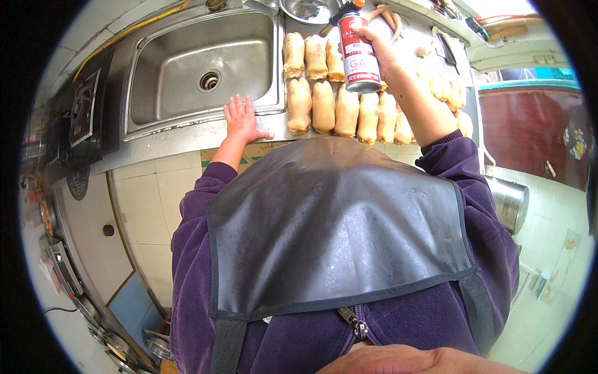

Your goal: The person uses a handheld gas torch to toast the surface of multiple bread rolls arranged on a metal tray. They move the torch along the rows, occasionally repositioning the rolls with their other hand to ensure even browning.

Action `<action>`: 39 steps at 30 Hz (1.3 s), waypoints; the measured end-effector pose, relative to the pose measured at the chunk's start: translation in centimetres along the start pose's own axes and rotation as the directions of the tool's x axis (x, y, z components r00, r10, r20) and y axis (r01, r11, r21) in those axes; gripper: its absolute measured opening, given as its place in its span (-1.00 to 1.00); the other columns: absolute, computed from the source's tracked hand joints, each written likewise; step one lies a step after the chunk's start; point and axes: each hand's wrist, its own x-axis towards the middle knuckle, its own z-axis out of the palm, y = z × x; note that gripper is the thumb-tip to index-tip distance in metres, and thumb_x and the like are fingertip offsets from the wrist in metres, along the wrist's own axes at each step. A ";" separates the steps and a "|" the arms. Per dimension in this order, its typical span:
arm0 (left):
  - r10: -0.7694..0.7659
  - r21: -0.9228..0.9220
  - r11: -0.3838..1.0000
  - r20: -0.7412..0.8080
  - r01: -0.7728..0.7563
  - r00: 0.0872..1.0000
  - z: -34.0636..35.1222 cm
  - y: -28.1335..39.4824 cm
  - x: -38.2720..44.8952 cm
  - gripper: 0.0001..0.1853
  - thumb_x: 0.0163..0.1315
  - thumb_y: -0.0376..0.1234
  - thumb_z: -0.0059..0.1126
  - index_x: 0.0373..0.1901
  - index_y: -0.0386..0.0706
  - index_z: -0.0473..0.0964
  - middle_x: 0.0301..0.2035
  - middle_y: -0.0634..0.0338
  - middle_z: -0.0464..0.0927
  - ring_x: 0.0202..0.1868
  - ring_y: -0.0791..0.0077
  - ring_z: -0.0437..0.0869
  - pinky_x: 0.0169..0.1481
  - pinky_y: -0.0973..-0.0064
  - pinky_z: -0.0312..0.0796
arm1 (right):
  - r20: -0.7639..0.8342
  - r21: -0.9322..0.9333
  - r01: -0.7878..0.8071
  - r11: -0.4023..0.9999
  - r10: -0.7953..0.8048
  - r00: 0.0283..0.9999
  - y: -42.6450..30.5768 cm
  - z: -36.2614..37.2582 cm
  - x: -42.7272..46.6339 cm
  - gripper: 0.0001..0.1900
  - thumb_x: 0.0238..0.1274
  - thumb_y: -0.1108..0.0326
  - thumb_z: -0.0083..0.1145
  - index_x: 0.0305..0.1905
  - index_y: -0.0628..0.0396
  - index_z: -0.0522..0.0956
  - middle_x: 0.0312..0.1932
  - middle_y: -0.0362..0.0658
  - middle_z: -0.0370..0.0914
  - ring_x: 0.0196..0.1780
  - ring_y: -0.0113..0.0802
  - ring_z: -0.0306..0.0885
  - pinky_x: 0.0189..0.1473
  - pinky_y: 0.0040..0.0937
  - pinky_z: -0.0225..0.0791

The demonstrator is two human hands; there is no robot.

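Note:
My right hand (379,46) grips a red and white gas canister (359,58) with a black torch head (345,11) fitted on top. It is held over rows of pale trotters (323,107) laid side by side on the stainless steel counter (187,142). No flame can be made out. My left hand (243,120) lies flat with its fingers spread at the sink's near right corner, holding nothing. The trotters behind the canister and my right forearm are partly hidden.
Left of the trotters is a stainless steel sink (201,70). A metal bowl (310,9) stands at the back, near some long pale pieces (395,23). A gas stove (84,107) is at the far left. A metal pot (511,203) stands low on the right.

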 end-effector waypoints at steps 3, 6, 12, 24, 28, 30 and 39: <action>0.000 0.001 1.000 0.003 0.000 1.000 0.0 0.0 0.1 0.59 -0.49 0.29 0.55 0.53 -0.27 -0.19 0.49 -0.30 -0.23 0.55 -0.14 -0.32 0.56 -0.04 -0.43 | -0.066 -0.084 0.041 0.996 -0.047 0.997 0.5 -0.8 1.2 -0.42 0.18 0.05 0.25 0.07 0.35 0.42 -0.23 0.08 0.66 -0.31 -0.20 0.71 -0.26 -0.28 0.67; 0.001 -0.007 1.000 0.001 -0.001 1.000 0.2 -0.1 0.1 0.59 -0.50 0.29 0.55 0.53 -0.27 -0.19 0.49 -0.30 -0.24 0.55 -0.15 -0.33 0.55 -0.04 -0.44 | -0.023 -0.064 0.037 0.997 -0.038 0.999 0.6 -0.5 1.1 -0.43 0.17 0.05 0.27 0.06 0.34 0.42 -0.24 0.08 0.66 -0.32 -0.20 0.71 -0.27 -0.28 0.67; -0.003 -0.006 1.000 0.009 0.003 1.000 0.1 -0.2 0.1 0.61 -0.51 0.29 0.55 0.53 -0.26 -0.21 0.49 -0.29 -0.25 0.55 -0.14 -0.33 0.55 -0.05 -0.44 | -0.042 -0.067 0.004 0.998 -0.007 0.999 0.0 1.8 1.2 -0.43 0.12 0.04 0.32 0.03 0.31 0.43 -0.26 0.05 0.66 -0.34 -0.21 0.71 -0.29 -0.27 0.67; -0.015 0.007 1.000 0.025 0.015 1.000 -0.4 0.0 -0.2 0.60 -0.50 0.29 0.55 0.54 -0.26 -0.20 0.50 -0.25 -0.24 0.56 -0.09 -0.34 0.57 -0.03 -0.43 | -0.004 -0.148 -0.027 0.989 0.026 1.000 -0.1 2.7 3.7 -0.45 0.15 0.09 0.33 0.04 0.31 0.41 -0.26 0.04 0.65 -0.33 -0.20 0.71 -0.28 -0.27 0.68; -0.015 -0.020 1.000 0.006 0.015 1.000 -0.1 0.0 0.0 0.59 -0.52 0.28 0.57 0.54 -0.26 -0.16 0.50 -0.24 -0.23 0.56 -0.08 -0.33 0.57 -0.01 -0.45 | 0.029 -0.151 -0.024 0.988 0.029 0.999 -0.2 2.8 3.8 -0.43 0.14 0.07 0.34 0.04 0.32 0.41 -0.25 0.05 0.65 -0.32 -0.20 0.71 -0.29 -0.26 0.68; -0.014 -0.024 1.000 0.004 0.014 1.000 -0.1 -0.1 0.0 0.59 -0.52 0.28 0.56 0.54 -0.26 -0.16 0.50 -0.25 -0.24 0.56 -0.08 -0.34 0.57 -0.01 -0.46 | 0.016 -0.162 -0.019 0.987 0.022 1.000 0.0 2.7 4.1 -0.42 0.13 0.07 0.34 0.05 0.32 0.41 -0.25 0.06 0.65 -0.33 -0.20 0.71 -0.28 -0.26 0.68; -0.017 -0.003 1.000 0.040 0.017 0.999 -0.2 -0.1 0.1 0.60 -0.48 0.30 0.53 0.54 -0.26 -0.22 0.50 -0.25 -0.26 0.56 -0.08 -0.36 0.56 0.01 -0.47 | 0.006 -0.230 -0.025 0.973 0.027 1.000 -0.2 2.9 3.7 -0.40 0.11 0.06 0.36 0.06 0.31 0.40 -0.27 0.07 0.65 -0.34 -0.20 0.72 -0.28 -0.28 0.68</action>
